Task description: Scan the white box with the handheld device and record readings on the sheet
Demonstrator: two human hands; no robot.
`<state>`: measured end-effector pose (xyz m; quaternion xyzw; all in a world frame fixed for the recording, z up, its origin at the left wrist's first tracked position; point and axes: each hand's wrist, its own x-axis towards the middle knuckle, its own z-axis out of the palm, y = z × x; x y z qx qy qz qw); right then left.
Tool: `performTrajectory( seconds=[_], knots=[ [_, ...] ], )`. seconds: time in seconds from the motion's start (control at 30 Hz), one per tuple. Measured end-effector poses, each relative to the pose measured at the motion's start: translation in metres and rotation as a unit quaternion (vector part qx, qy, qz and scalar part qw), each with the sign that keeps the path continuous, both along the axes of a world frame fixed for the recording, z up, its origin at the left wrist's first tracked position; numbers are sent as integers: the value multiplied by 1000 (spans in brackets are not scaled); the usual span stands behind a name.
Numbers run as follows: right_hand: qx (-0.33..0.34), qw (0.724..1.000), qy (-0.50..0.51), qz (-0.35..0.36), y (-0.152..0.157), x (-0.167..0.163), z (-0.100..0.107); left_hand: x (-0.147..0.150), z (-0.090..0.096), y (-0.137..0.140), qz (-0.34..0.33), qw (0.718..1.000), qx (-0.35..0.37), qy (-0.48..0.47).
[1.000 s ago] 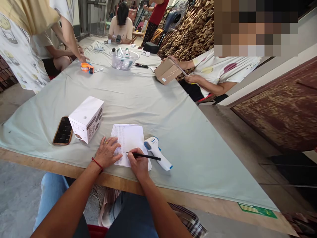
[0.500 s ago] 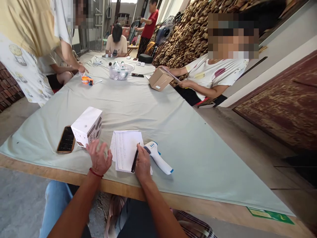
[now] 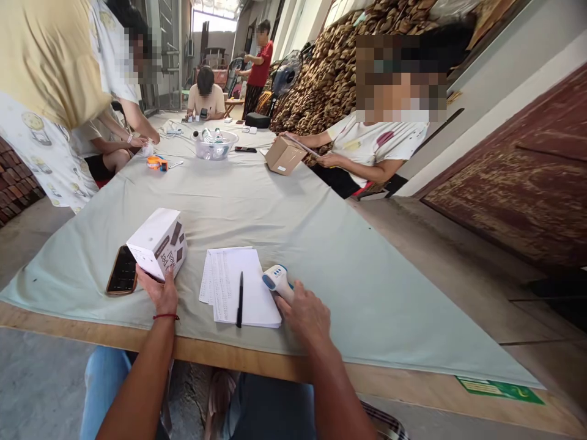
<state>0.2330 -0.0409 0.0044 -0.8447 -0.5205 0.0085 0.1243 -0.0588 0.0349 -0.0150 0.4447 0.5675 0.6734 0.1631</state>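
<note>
My left hand [image 3: 159, 292], with a red cord at the wrist, grips the near end of a white printed cardboard box [image 3: 147, 246], thumb on its lettered side. The box looks slightly tilted; whether it is off the cloth I cannot tell. Fingers of my right hand [image 3: 306, 315] are wrapped round the handle of a white and blue infrared thermometer [image 3: 277, 280], whose head points away to the left. Between my hands a black pen [image 3: 239, 300] lies on a stack of white papers [image 3: 257, 293] with handwriting. Left of the box is a dark-screened phone [image 3: 121, 272].
A pale green cloth [image 3: 394, 305] covers the table. Farther off stand a clear basin [image 3: 212, 148] with bottles, orange tape dispenser [image 3: 156, 162] and another phone [image 3: 245, 150]. A person at right holds a brown carton [image 3: 284, 156]; other people are at left and the far end.
My right hand has let go of the pen, left it on the papers, and taken the thermometer's handle. My left hand has closed on the white box, which has turned slightly.
</note>
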Motion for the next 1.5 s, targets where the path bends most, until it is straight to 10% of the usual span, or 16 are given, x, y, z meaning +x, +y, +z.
performTrajectory(
  seconds=[0.17, 0.27, 0.4, 0.6, 1.5],
  knots=[
    [58, 980, 189, -29, 2, -12, 21, 11, 1, -1, -10, 997, 12, -75],
    [158, 889, 429, -3, -1, -49, 37, 11, 1, -2, -9, 998, -12, -66],
    [86, 762, 627, 135, -6, -110, 48, 8, 2, -3, -11, 998, -44, -45],
    [124, 797, 573, 146, -8, -154, 36, 8, 7, -5, -52, 995, -68, -56],
    [103, 800, 568, 161, 2, -174, 33, 10, 15, -8, -68, 993, -71, -72]
  ],
)
